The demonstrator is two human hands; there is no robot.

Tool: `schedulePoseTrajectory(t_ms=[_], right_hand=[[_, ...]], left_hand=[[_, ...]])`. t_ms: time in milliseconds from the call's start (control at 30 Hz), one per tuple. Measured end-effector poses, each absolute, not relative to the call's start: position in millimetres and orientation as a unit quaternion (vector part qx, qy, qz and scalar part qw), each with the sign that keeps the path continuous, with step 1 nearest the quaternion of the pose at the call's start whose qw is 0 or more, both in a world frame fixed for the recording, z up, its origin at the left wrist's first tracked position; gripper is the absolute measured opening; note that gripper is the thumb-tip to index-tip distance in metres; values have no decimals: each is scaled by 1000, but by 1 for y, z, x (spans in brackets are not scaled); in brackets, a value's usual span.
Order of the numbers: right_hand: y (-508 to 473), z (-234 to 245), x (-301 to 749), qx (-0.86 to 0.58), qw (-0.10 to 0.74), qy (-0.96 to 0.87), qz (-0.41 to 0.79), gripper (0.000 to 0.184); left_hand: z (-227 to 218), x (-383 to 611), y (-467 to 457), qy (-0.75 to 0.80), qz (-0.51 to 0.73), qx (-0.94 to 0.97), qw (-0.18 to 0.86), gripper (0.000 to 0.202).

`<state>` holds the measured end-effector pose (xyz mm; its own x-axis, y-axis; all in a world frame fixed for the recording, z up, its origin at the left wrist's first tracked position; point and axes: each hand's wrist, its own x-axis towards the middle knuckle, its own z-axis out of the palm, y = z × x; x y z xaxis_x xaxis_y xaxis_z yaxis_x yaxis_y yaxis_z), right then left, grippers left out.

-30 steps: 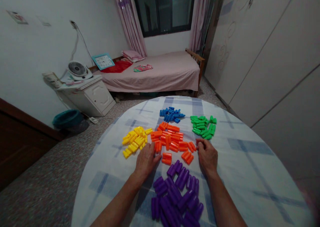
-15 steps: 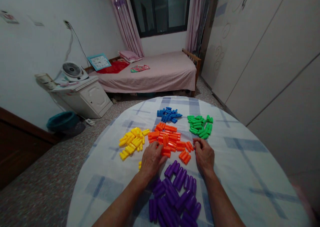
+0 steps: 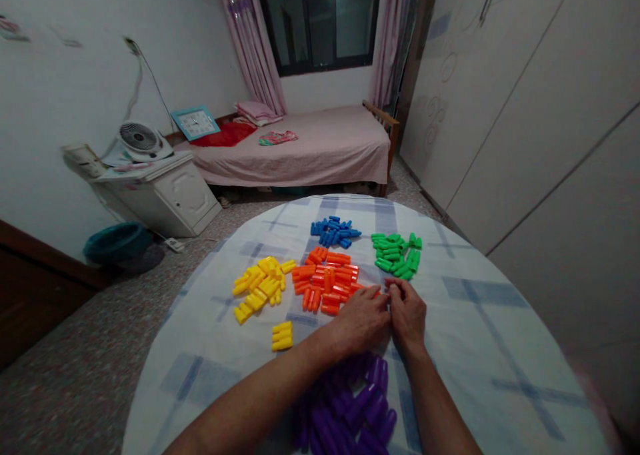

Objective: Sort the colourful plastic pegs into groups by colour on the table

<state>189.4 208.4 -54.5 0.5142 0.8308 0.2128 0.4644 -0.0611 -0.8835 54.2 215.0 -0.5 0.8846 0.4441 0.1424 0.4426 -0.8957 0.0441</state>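
Observation:
A round table under a white cloth with blue checks (image 3: 500,348) carries piles of small plastic cylinders sorted by colour. Blue ones (image 3: 333,230) lie farthest, green (image 3: 395,253) at far right, orange (image 3: 325,281) in the middle, yellow (image 3: 257,285) at left, and purple (image 3: 350,408) nearest, partly under my forearms. Three yellow pieces (image 3: 281,335) lie apart from their pile. My left hand (image 3: 363,318) reaches across to the orange pile's right edge, fingers curled. My right hand (image 3: 407,311) meets it there, fingertips pinched together. What they grip is hidden.
A bed with a pink cover (image 3: 310,145) stands under the dark window. A white cabinet (image 3: 170,198) with a small fan (image 3: 137,138) on it is at left, with a teal basin (image 3: 115,241) on the floor beside it. Pale wardrobe doors (image 3: 525,108) line the right side.
My left hand has moved right across the orange pile to meet my right hand, covering the loose orange pieces there. Three yellow pieces now show where it rested.

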Motion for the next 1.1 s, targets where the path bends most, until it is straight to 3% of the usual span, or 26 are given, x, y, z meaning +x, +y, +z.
schedulePoseTrajectory(t_ms=[267,400,500,667,867,1100], right_hand=[[208,-53,188,-694,538,-430,209,34],[208,-52,188,-702,531,-429,205,35],[208,-53,188,-706,528,-423,209,34],[208,-54,188,-711,520,-428,203,34],[206,-51,188,-720,498,-443,192,37],[207,-52,190,-723,488,-447,198,34]], left_hand=[[-10,53,243,310,62,948,-31,20],[2,29,252,336,154,928,47,23],[16,-10,250,429,243,869,37,28],[19,-91,212,586,172,791,33,33],[-10,-116,160,546,120,824,95,37],[-5,-116,177,630,152,756,-89,38]])
